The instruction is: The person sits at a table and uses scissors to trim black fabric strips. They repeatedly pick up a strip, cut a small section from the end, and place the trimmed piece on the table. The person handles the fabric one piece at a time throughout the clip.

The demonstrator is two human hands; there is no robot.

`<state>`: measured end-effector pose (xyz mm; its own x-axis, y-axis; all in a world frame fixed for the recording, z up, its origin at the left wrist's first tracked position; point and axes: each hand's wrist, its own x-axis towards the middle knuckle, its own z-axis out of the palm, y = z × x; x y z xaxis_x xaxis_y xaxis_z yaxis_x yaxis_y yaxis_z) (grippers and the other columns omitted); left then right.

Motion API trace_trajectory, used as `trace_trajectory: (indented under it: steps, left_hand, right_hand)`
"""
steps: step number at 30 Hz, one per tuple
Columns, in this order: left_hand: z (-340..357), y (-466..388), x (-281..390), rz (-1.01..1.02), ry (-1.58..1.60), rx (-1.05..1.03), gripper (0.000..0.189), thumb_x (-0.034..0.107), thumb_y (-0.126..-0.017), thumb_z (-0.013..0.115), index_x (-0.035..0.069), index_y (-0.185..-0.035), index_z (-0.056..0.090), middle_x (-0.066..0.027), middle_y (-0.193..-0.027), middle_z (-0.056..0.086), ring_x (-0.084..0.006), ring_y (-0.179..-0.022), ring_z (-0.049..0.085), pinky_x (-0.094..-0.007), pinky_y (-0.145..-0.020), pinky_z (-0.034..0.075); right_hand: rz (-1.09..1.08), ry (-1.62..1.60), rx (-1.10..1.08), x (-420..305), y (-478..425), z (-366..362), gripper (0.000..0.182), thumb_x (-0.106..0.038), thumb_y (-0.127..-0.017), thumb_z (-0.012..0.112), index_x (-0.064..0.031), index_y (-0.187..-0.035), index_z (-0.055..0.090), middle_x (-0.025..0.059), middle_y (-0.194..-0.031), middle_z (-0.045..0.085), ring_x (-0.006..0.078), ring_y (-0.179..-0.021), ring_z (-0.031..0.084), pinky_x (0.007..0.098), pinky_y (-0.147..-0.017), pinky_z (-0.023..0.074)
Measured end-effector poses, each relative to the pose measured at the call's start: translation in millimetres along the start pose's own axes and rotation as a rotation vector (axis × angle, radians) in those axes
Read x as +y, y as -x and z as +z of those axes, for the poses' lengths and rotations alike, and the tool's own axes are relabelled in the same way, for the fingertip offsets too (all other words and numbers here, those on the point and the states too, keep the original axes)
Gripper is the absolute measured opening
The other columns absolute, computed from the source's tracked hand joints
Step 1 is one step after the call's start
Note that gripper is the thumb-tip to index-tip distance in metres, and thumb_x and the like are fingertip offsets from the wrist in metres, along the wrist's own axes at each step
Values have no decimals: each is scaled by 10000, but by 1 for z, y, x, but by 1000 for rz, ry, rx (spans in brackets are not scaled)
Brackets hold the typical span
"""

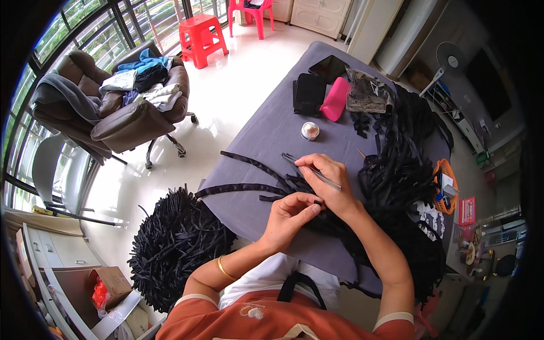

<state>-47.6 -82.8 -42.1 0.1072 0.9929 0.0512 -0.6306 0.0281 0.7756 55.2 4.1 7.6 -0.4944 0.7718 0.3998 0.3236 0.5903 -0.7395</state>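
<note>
My left hand (289, 216) pinches the end of a black fabric strip (318, 203) between thumb and fingertips. Just above and to its right, my right hand (329, 180) holds a pair of metal tweezers (314, 172), whose tips point to the upper left. Several black fabric strips (242, 187) run out to the left from under my hands across the grey cloth-covered table (255, 140). A large heap of black strips (395, 182) lies to the right of my right arm, and another bushy bundle (178, 246) hangs at the table's left corner.
On the table's far part are a small round jar (310, 131), a black case (309, 94), a pink case (335, 100) and a clear plastic bag (369, 91). An orange basket (446, 187) stands at the right edge. A brown armchair (131, 127) with clothes and a red stool (203, 40) stand beyond.
</note>
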Motion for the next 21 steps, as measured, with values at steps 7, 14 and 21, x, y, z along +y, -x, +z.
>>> trace_trajectory:
  steps: [7, 14, 21]
  left_hand:
    - [-2, -6, 5, -47, 143, 69, 113, 44, -832, 541, 7, -932, 578, -75, -863, 613, -152, -812, 594, -262, -768, 471]
    - [3, -47, 41, -220, 387, 61, 176, 169, -845, 552, 39, -964, 548, -36, -827, 579, -155, -827, 577, -250, -730, 484]
    - [38, -75, 35, -419, 447, -177, 198, 170, -826, 578, 51, -983, 559, -30, -881, 592, -139, -811, 567, -250, -740, 470]
  right_hand:
    - [-79, -57, 145, -3, 6, -14, 145, 90, -724, 487, 3, -803, 571, 97, -724, 577, 193, -643, 573, 279, -570, 447]
    - [-212, -24, 256, -27, 43, -66, 123, 115, -715, 519, 2, -761, 536, 142, -818, 602, 191, -659, 575, 255, -605, 459]
    - [-216, -97, 325, -30, 85, -93, 77, 48, -758, 561, -17, -778, 523, 156, -864, 603, 173, -669, 554, 244, -601, 451]
